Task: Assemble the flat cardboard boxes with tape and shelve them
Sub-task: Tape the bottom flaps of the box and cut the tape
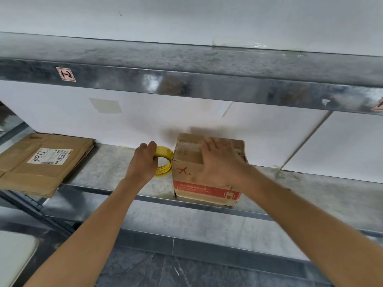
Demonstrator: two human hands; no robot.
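Note:
An assembled brown cardboard box (pixel 187 183) with a red band and a red plane mark stands on the metal shelf (pixel 116 170) near its front edge. My right hand (pixel 217 162) lies flat on the box's top and front, fingers spread. My left hand (pixel 143 162) grips a yellow roll of tape (pixel 164 156) that stands on edge right against the box's left side. A stack of flat cardboard boxes (pixel 41 164) with a white label lies at the shelf's left end.
A second metal shelf (pixel 186 79) runs overhead, with a red-and-white sticker on its front lip. A white wall backs the shelves. A lower shelf and dark floor tiles show below. Bare shelf surface extends right of the box.

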